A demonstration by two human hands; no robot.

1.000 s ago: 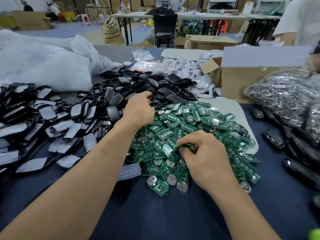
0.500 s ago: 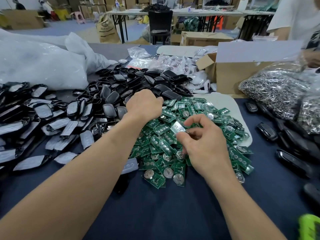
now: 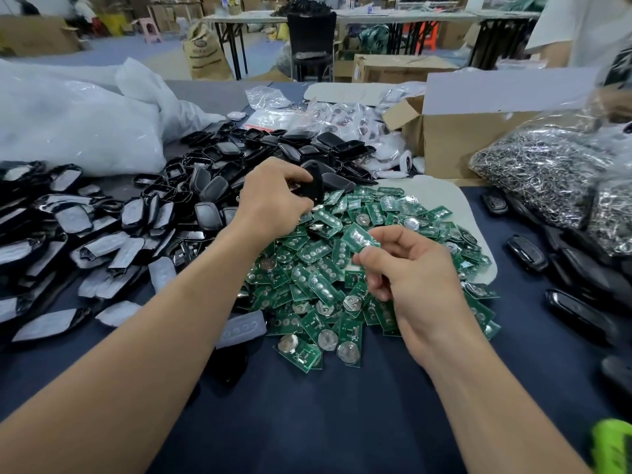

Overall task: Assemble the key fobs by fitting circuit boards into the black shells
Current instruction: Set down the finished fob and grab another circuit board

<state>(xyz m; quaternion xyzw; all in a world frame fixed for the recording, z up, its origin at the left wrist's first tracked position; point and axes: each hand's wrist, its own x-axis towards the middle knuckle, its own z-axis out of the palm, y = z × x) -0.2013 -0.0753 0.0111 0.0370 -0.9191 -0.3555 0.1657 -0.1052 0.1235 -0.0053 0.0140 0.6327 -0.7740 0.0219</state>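
My left hand (image 3: 270, 203) grips a black shell (image 3: 313, 184) lifted just above the far edge of the heap of green circuit boards (image 3: 307, 268). My right hand (image 3: 413, 278) pinches one green circuit board (image 3: 359, 238) between thumb and forefinger, held above the heap and a hand's width right of the shell. Shell and board are apart. More black shells (image 3: 212, 186) lie piled behind and left of the heap, many with grey film on them.
Finished black fobs (image 3: 526, 253) lie along the right. A bag of metal rings (image 3: 547, 172) and a cardboard box (image 3: 455, 138) stand at the back right, white plastic bags (image 3: 68, 124) at the back left. A person in white (image 3: 581, 29) stands far right. Dark blue table cloth (image 3: 325, 405) lies nearest me.
My left hand has lifted a black shell out of the pile. My right hand has raised the picked circuit board off the heap and turned it up toward the shell.
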